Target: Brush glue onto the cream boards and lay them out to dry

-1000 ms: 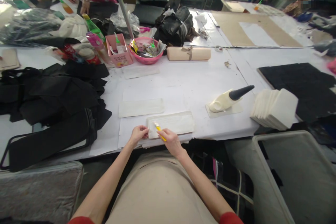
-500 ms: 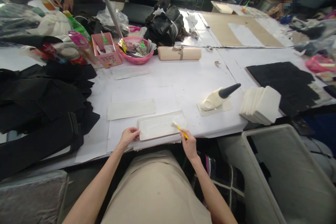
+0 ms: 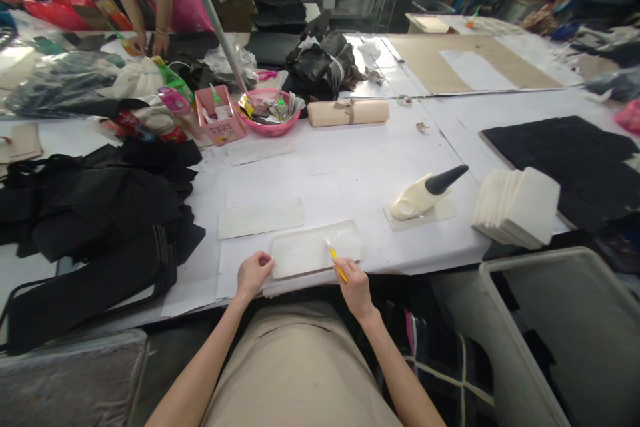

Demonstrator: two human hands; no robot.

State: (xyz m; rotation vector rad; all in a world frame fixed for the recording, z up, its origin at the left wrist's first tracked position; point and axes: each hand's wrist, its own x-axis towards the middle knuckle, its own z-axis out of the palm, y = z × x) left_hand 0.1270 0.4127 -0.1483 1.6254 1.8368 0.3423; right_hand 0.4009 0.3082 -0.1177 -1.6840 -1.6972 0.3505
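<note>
A white rectangular panel with rounded corners (image 3: 300, 257) lies near the table's front edge. My left hand (image 3: 254, 273) is closed, thumb and fingers pinching its left end. In my right hand (image 3: 355, 288) is a small brush with a yellow handle (image 3: 333, 253), its pale bristles touching the panel's upper face right of the middle. Just behind lies a second flat white strip (image 3: 261, 217). To the right, a cream bottle with a black tapered nozzle (image 3: 421, 195) rests tilted on a clear sheet (image 3: 440, 212).
Stacked white pieces (image 3: 517, 207) stand at the table's right front, beside black sheets (image 3: 565, 163). Black cut pieces (image 3: 100, 207) cover the left. A pink basket (image 3: 273, 127), a pink box (image 3: 223, 130) and a metal pole (image 3: 215, 20) stand behind. A grey bin (image 3: 500, 340) is below right.
The brush has moved slightly left along the panel with my right hand. My left hand remains at the panel's left end. The whole view has shifted a little as my head moved.
</note>
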